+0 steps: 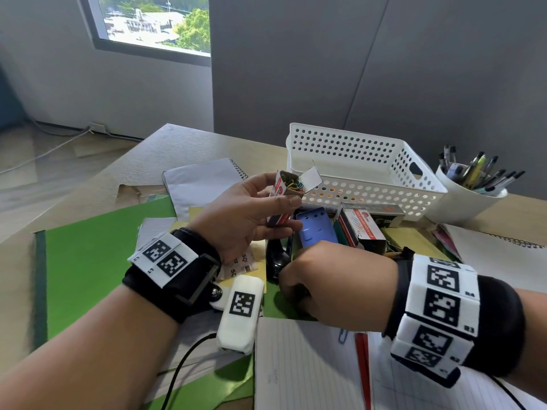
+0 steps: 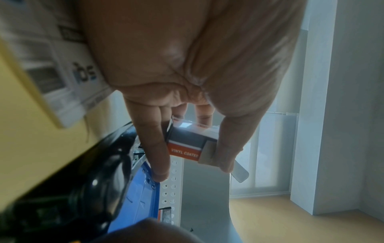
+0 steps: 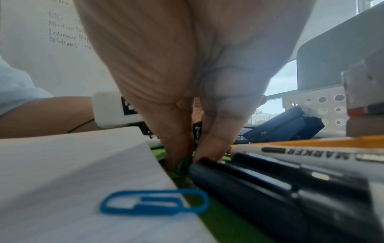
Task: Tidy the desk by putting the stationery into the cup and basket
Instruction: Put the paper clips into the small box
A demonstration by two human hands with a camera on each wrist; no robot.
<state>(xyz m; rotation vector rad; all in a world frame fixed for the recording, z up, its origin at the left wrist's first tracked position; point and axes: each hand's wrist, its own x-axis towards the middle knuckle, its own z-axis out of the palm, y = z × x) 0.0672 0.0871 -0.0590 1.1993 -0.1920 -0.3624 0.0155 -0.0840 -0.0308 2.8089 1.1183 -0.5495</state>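
My left hand (image 1: 251,208) holds a small red and white paper-clip box (image 1: 284,192) above the desk, its flap open and coloured clips showing inside. In the left wrist view the thumb and fingers pinch the same box (image 2: 187,148). My right hand (image 1: 322,279) is down on the green folder (image 1: 97,255), and its thumb and forefinger pinch a green paper clip (image 3: 184,163) beside a black pen (image 3: 249,179). A blue paper clip (image 3: 155,203) lies on the notebook page's edge. The white perforated basket (image 1: 367,184) stands at the back, and a white cup (image 1: 464,199) with several pens is to its right.
A blue stapler (image 1: 315,229), a black hole punch (image 1: 276,255) and staple boxes (image 1: 364,229) crowd the space before the basket. A marker (image 3: 311,154) and a pencil lie by my right hand. Notebooks (image 1: 310,368) and loose papers cover the desk; a red pen (image 1: 362,359) lies on the lined page.
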